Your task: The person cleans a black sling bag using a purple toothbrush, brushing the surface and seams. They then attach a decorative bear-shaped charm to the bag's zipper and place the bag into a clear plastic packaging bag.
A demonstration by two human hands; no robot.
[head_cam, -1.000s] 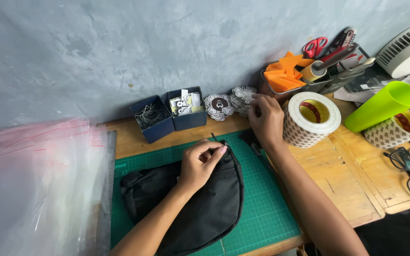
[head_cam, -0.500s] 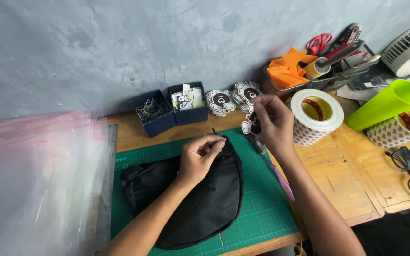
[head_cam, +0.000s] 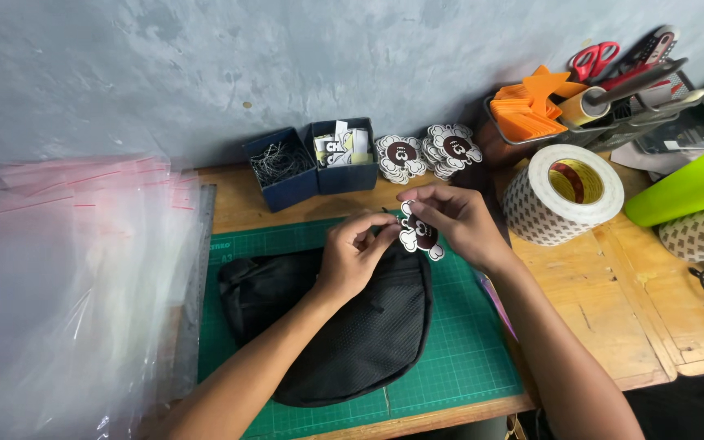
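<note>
Against a grey wall, your wooden bench (head_cam: 629,301) carries a green cutting mat (head_cam: 466,350) with a black waist bag (head_cam: 344,334) lying on it; your left hand (head_cam: 352,261) pinches the bag's zipper pull at its top edge, while your right hand (head_cam: 454,220) grips a flower-shaped brown-and-white tag (head_cam: 419,232) just above the bag, with more tags (head_cam: 429,151) stacked behind, beside a tape roll (head_cam: 564,191)

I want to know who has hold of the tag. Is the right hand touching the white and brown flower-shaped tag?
Touching. The head view shows the right hand pinching the flower-shaped tag by its top edge, fingers overlapping the card, above the black bag.
</note>
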